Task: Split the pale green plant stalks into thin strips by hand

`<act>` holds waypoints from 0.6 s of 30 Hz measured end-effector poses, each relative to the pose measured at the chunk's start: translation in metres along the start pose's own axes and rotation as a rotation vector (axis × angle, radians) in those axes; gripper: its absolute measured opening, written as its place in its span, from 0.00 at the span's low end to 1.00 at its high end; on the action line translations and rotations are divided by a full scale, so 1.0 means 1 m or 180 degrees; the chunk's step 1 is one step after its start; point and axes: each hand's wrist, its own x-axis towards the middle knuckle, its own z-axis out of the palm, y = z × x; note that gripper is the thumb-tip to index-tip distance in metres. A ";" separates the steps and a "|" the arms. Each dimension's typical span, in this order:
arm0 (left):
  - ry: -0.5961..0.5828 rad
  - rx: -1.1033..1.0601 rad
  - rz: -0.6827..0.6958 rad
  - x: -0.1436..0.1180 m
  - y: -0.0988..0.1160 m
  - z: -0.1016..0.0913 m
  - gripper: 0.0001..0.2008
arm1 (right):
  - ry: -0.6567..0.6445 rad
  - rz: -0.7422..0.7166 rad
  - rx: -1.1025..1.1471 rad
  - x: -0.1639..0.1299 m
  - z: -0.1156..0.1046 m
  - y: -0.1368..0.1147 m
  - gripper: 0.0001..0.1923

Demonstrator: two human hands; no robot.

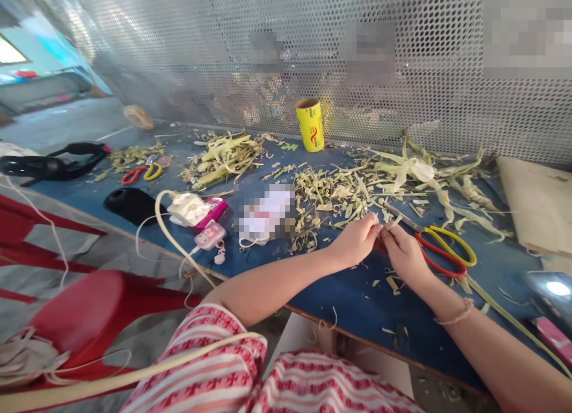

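Observation:
My left hand [358,241] and my right hand [404,252] meet over the blue table, fingertips pinched close together. A short pale green strip of dried leaf [394,223] sticks out at the fingers of my right hand. What my left fingers pinch is hidden. Just beyond my right hand lie large scissors [448,251] with one red and one yellow handle. Dried leaf scraps [333,189] are heaped behind my hands, and longer dried husks [417,171] spread to the back right. A long pale strip [504,314] runs past my right wrist.
A yellow tube [310,125] stands near the perforated metal screen [201,61]. At left are another leaf pile [226,160], small red-and-yellow cutters [142,173], a black pouch [134,205] and chargers [190,209] with cables. A phone [552,294] lies right; a red stool [80,311] stands left.

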 end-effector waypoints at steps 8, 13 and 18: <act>0.0002 0.0002 -0.0223 -0.002 0.006 -0.002 0.05 | -0.0013 -0.0213 0.0016 0.000 0.003 -0.007 0.09; 0.0000 -0.0102 -0.0158 -0.001 0.005 -0.002 0.06 | -0.0038 0.0030 0.0374 0.000 0.003 0.001 0.13; -0.0073 -0.0203 -0.0211 -0.001 0.006 -0.002 0.08 | 0.0004 -0.0011 0.0578 0.003 0.003 0.004 0.14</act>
